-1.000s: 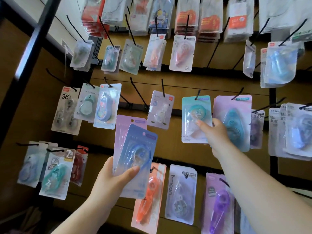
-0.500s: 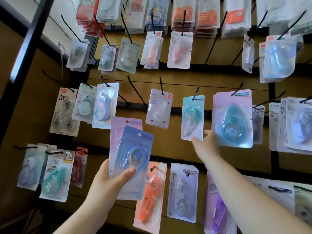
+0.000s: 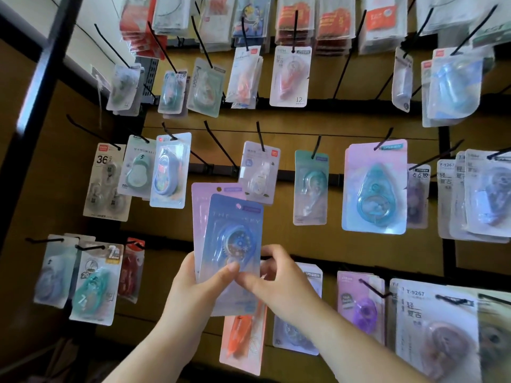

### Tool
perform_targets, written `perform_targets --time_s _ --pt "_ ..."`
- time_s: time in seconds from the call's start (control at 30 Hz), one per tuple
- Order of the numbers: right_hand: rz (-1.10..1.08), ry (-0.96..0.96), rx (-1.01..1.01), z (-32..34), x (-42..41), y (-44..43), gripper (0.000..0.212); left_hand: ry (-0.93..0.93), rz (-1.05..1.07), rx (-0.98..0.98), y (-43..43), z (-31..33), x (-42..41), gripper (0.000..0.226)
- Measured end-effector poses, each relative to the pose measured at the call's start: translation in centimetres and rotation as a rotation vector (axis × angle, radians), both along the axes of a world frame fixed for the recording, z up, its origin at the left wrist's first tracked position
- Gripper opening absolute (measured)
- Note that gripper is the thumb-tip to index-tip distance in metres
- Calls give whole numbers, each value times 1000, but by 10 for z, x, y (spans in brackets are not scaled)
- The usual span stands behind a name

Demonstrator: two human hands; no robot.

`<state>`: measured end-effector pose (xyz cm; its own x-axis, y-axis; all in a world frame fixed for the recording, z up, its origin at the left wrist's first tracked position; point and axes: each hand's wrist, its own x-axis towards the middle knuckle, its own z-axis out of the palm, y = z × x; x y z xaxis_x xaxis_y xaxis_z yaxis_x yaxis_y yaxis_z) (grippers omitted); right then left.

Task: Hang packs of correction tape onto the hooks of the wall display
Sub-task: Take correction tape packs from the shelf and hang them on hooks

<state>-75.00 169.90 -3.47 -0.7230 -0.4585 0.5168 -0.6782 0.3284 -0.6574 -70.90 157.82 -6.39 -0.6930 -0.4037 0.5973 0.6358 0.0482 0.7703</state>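
The left hand (image 3: 193,294) grips two packs fanned together at lower centre of the frame, its thumb pressed across the front of the blue pack (image 3: 235,239) with the pink pack (image 3: 201,200) tucked behind, while the right hand (image 3: 279,283) pinches the blue pack's lower right edge, thumb in front and fingers curled behind. Both packs are off the display, held up in front of the middle row. The step in hand looks to be drawing the blue pack away from the pink one so that it can go up alone. To do that well, the left thumb should ease just enough to let the front card slide while keeping the pink pack trapped against the fingers, since the glossy cards may cling or slip together. Once the pack is free, the right hand would do better higher up, near the punched hole (image 3: 238,206) at the card's top, because a low grip lets the card flop. A bare hook (image 3: 221,146) juts out just above, left of centre; the hole should meet its tip squarely, then slide back along the wire
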Motion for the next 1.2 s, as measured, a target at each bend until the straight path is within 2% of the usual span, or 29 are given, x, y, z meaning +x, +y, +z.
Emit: perform_targets --time_s 0.07,0.33,0.43,0.53,0.7,0.83,1.0,1.07,1.2 --pt "82 -124 -79 -1 0 1 43 -2 -16 -3 2 0 0 67" --pt "199 -245 -283 -5 -4 5 9 5 -56 33 6 2 1 65" --pt "201 -247 -303 -6 -9 8 7 -4 -53 -4 8 1 3 71" --pt "196 -233 -312 -9 -9 10 9 5 -57 -17 10 2 4 57" --pt "124 -170 -370 -10 -11 14 9 5 -92 78 11 3 5 40" --pt "15 -77 -393 -8 -18 20 13 21 -69 133 6 5 3 10" --pt "-60 69 -486 8 -21 30 20 25 -20 143 0 5 -1 9" --pt "-87 131 -526 20 -20 35 20 14 -12 152 -2 5 -2 15" --pt "-148 215 -567 47 -25 48 5 -3 1 157 -3 5 0 22"
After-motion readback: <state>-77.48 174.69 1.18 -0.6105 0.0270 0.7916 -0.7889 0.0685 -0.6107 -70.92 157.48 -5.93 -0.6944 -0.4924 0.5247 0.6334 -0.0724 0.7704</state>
